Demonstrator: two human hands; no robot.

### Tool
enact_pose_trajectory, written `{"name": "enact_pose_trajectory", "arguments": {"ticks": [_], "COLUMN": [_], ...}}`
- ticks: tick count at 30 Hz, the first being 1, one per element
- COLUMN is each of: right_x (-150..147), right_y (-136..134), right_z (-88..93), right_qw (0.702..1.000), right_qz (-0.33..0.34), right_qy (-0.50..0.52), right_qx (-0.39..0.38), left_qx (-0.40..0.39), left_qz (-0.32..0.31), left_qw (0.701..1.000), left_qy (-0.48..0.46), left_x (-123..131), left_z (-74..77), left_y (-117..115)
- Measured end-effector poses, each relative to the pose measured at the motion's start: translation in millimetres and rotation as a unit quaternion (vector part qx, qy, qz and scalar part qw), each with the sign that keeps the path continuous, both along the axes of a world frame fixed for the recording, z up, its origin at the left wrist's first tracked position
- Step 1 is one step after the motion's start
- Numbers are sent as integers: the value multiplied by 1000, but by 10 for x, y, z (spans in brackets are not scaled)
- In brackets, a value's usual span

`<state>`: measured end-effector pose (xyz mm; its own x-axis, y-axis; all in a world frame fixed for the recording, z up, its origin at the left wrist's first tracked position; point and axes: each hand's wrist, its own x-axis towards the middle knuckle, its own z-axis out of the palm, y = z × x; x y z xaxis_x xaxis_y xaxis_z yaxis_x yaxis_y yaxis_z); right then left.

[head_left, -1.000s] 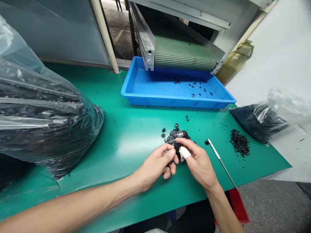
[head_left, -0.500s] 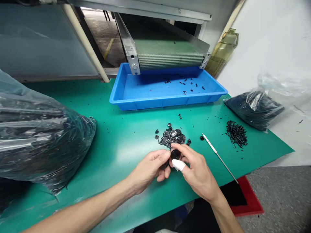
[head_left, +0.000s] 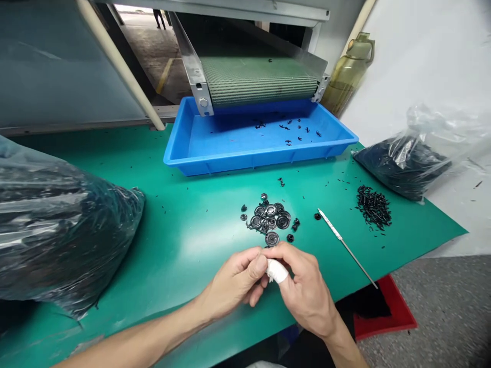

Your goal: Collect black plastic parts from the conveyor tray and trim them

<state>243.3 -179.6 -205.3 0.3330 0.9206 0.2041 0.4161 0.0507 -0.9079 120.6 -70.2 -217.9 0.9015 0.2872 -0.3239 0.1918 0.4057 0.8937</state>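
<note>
Black ring parts (head_left: 270, 217) lie clustered on the green bench mat (head_left: 184, 245), just above the left hand (head_left: 233, 286) and right hand (head_left: 307, 296), pressed together at lower centre; anything pinched between them is hidden.

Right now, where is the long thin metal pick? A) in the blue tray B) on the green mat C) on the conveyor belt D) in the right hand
B. The metal pick lies on the green mat, right of the black rings, away from the right hand.
</note>
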Motion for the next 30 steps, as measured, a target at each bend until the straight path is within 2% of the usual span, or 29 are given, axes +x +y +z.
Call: {"name": "enact_pose_trajectory", "arguments": {"ticks": [3,5,7,9,11,13,19,22,24,26,30], "right_x": [67,173,305,426,512,567,639,531,391,252,170], "right_y": [34,83,161,258,348,403,341,254,202,164,124], "right_z": [31,35,36,37,32,17,-2,51,92,123,164], "right_qw": [999,989,958,918,892,888,927,969,991,996,987], "right_qz": [-1,-33,-64,-62,-35,-29,-74,-95,-62,-18,33], "right_qy": [-53,-147,-271,-368,-411,-417,-350,-213,-81,5,37], "right_qx": [5,-16,-68,-134,-183,-190,-113,-85,-81,-90,-153], "left_qx": [-45,-71,-95,-118,-138,-160,-178,-153,-121,-76,12], "left_qz": [7,15,29,44,53,63,80,96,90,65,8], "left_qw": [999,997,995,992,989,985,981,984,989,995,1000], "left_qy": [-1,10,11,0,-12,-20,-19,-13,-6,-3,12], "left_x": [33,47,50,46,42,42,59,68,69,61,25], "left_z": [0,19,45,69,85,90,86,100,104,94,64], "left_y": [44,66,78,81,84,89,90,55,25,1,-1]}}
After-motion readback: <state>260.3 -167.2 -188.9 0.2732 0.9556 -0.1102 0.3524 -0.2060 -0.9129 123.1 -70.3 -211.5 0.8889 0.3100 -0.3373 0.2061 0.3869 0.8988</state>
